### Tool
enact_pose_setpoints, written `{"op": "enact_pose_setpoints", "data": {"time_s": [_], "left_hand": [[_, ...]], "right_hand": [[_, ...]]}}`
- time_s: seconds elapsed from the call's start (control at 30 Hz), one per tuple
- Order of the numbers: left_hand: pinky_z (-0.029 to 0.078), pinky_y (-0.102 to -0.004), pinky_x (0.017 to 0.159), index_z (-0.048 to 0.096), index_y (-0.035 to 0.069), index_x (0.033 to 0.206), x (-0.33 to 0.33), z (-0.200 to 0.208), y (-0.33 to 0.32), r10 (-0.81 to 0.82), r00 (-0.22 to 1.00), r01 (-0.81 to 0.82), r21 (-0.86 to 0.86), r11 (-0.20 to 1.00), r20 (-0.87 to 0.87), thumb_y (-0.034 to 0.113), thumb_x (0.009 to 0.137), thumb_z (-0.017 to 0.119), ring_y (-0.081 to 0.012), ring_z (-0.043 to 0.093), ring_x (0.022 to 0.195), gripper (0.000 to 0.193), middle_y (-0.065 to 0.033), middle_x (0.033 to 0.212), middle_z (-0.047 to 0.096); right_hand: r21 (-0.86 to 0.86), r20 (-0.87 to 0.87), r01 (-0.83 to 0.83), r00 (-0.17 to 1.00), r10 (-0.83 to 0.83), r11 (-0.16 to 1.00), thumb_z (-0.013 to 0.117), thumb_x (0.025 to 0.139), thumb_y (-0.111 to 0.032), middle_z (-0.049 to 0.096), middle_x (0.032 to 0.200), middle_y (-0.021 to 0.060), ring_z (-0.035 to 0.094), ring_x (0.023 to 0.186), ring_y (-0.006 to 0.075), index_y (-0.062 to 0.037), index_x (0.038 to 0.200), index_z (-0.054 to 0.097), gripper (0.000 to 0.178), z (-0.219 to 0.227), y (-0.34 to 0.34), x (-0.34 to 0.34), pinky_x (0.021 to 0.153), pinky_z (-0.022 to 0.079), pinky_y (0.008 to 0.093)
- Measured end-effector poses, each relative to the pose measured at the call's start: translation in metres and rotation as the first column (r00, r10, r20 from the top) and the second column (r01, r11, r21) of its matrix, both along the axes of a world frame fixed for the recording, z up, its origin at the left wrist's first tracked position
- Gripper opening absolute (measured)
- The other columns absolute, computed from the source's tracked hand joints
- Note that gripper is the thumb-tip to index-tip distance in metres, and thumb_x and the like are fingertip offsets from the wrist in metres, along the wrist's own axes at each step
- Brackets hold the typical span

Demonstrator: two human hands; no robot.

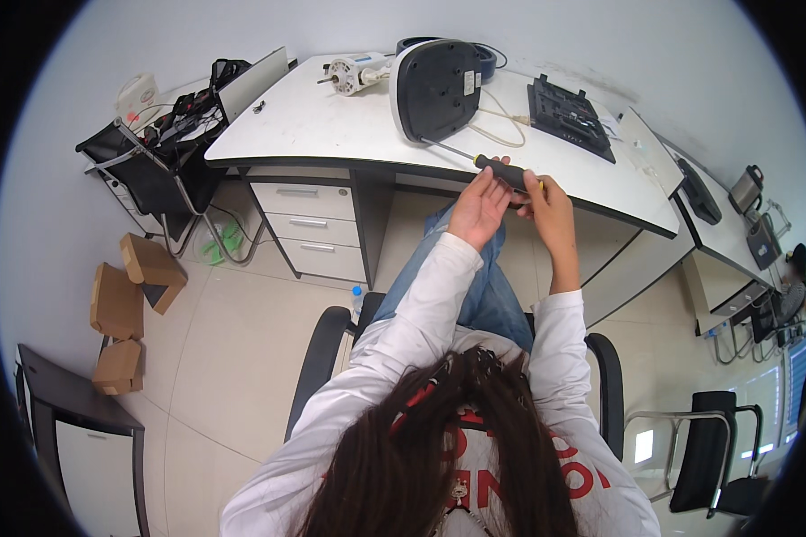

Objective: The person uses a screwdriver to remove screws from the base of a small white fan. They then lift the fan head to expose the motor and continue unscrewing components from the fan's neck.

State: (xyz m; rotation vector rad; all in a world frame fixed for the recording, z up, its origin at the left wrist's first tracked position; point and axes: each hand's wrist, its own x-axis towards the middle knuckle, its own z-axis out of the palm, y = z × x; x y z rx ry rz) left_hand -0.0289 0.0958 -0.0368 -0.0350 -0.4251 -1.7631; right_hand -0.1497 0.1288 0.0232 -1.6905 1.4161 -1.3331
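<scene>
A screwdriver (503, 172) with a thick black and yellow handle lies across both hands, its long metal shaft pointing left. Its tip meets the lower edge of the black base (439, 89) of a white-bodied appliance, which rests on its side with the underside facing me. My left hand (482, 211) has its palm turned up, fingers and thumb around the front of the handle. At the handle's rear end, my right hand (547, 208) closes its thumb and fingers on it. Both hands are just over the desk's front edge.
On the white desk (322, 134) stand a white motor-like part (354, 75), a pale cable (501, 140) and a black slotted frame (569, 118). Drawers (309, 224) sit below. Cardboard boxes (121, 300) and a black chair (152, 161) are left; another chair (703, 452) is right.
</scene>
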Motion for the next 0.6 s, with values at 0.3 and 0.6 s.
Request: {"op": "enact_pose_setpoints", "data": {"time_s": [0.3, 0.6], "left_hand": [[0.036, -0.0303, 0.096, 0.052, 0.01, 0.116, -0.002, -0.002, -0.001, 0.021, 0.997, -0.034, 0.172, 0.985, 0.079, 0.03, 0.087, 0.06, -0.0156, 0.046, 0.114, 0.037, -0.0003, 0.117, 0.056], [0.031, -0.0322, 0.098, 0.046, 0.016, 0.123, 0.003, 0.003, 0.012, -0.033, 0.998, 0.033, -0.016, 0.999, 0.055, 0.029, 0.092, 0.049, -0.0147, 0.043, 0.118, 0.033, 0.0021, 0.127, 0.05]], "right_hand": [[-0.204, -0.157, -0.101, 0.985, 0.07, 0.974, 0.067, 0.077, -0.013, 0.064, 0.073, 0.0108, 0.062, 0.057, 0.013, 0.0013, 0.106, 0.055, 0.034, -0.003, 0.008, -0.005, 0.055, 0.047, 0.025], [-0.077, -0.142, 0.02, 0.989, -0.031, 0.997, 0.062, 0.083, -0.033, 0.061, 0.058, 0.0071, 0.061, 0.053, 0.0131, 0.0014, 0.089, 0.058, 0.035, -0.008, 0.003, -0.003, 0.05, 0.044, 0.0236]]}}
